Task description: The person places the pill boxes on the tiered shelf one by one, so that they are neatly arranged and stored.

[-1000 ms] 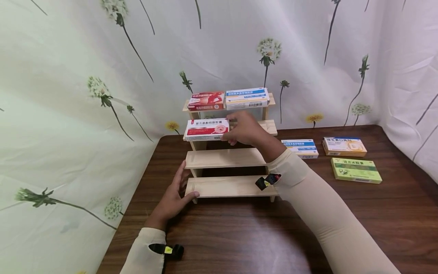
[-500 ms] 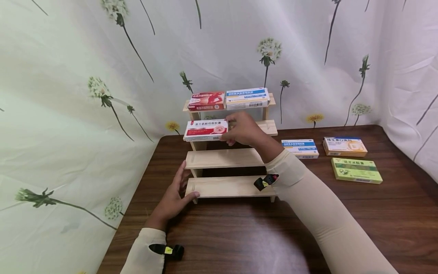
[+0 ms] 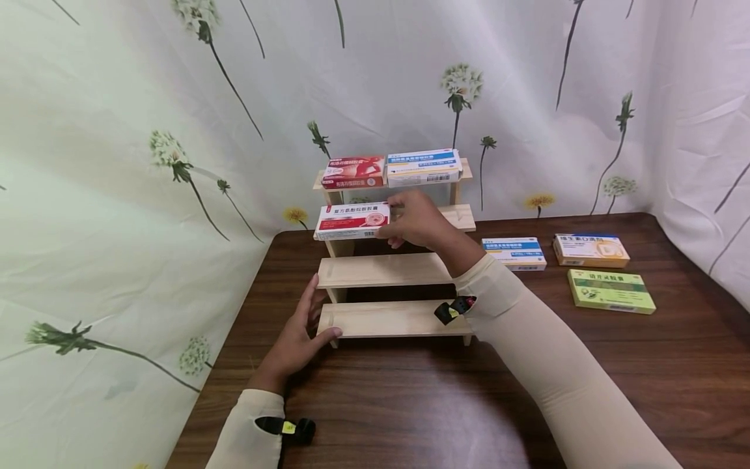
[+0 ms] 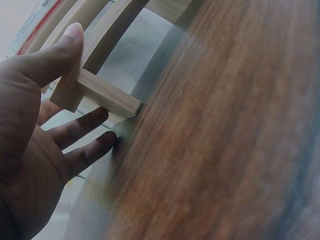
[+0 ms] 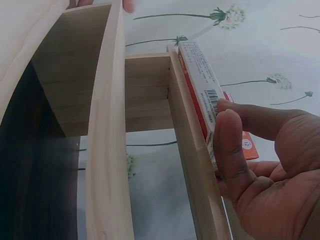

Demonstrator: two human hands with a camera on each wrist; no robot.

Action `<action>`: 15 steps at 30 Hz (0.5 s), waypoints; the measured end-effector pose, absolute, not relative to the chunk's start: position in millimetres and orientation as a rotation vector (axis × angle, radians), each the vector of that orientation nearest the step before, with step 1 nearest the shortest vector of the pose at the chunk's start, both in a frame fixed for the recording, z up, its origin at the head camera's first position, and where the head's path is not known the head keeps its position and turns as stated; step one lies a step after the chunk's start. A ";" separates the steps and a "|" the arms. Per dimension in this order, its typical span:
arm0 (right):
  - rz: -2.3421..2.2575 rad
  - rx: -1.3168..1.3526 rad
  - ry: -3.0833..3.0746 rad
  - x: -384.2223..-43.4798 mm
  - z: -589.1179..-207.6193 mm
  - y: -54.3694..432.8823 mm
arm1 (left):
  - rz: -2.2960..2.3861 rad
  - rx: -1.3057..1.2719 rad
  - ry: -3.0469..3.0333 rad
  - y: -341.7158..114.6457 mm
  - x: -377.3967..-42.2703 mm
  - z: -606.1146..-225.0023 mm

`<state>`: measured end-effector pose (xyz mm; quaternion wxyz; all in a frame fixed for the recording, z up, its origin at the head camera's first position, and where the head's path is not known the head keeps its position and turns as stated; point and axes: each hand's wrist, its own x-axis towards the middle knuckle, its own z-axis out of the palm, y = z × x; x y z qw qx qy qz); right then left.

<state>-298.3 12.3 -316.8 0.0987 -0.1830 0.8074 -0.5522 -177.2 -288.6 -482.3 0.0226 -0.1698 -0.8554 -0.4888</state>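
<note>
A stepped wooden display stand has four levels. On its second-highest step, at the left end, lies a white and red medicine box. My right hand pinches this box at its right end, thumb in front; the right wrist view shows the box along the step edge. My left hand holds the stand's lower left corner. In the left wrist view its thumb lies on the bottom step and the other fingers reach along the side by the leg.
A red medicine box and a blue and white one sit on the top step. On the brown table, right of the stand, lie another blue and white box, a white and orange box and a green box.
The white and red medicine box has shifted very slightly left along its step, with my right hand on it. My left hand and the stand have stayed in place.
</note>
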 end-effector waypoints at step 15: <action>-1.515 -0.489 2.480 -281.0 -318.5 30.8 | -1.502 -0.520 -2.656 -288.8 -177.3 -483.1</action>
